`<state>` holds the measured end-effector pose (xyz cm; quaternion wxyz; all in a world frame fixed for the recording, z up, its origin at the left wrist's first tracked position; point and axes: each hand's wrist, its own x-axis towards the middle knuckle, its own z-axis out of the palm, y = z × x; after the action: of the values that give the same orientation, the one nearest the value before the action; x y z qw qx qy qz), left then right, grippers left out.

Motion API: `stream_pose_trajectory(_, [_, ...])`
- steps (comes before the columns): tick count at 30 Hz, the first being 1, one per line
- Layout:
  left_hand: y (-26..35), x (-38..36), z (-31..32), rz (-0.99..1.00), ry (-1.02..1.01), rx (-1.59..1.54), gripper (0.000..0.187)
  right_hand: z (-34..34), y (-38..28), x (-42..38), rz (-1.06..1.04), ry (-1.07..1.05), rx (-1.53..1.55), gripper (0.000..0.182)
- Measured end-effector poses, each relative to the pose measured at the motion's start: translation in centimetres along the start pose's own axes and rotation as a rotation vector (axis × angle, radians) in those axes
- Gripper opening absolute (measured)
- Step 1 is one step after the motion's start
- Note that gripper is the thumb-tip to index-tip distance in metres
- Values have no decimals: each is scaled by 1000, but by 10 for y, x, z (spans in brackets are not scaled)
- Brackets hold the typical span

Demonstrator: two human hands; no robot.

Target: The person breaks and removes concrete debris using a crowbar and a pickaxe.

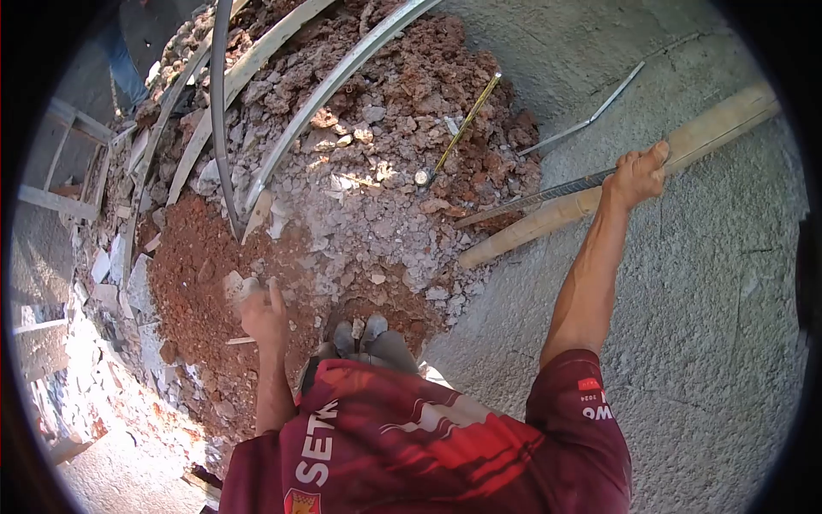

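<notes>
My right hand point(640, 176) is wrapped around a long wooden post point(548, 223), which slants from the rubble up to the right against the rough grey wall. A dark ribbed steel bar point(535, 199) runs along the post and reaches that hand. My left hand point(264, 315) is low over the reddish soil, thumb raised and fingers bent around a pale, blurred chunk of rubble point(235, 287). Below the hands, my shoes point(360, 332) stand at the edge of the broken earth.
A rubble heap point(385, 111) of clods and stones fills the middle. Curved metal strips point(330, 86) and pale boards lean over it. A yellow tape measure point(467, 120) and a bent thin bar point(591, 122) lie to the right. Wooden frames point(64, 201) stand at left.
</notes>
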<state>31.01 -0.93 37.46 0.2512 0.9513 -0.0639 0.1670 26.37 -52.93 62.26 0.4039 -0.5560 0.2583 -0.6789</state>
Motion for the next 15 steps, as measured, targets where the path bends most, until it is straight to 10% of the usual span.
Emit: stream_pose_trajectory(15, [-23,-26,-15,-72,212,-45,26,-20,-36,-48,109,-29,-12,60])
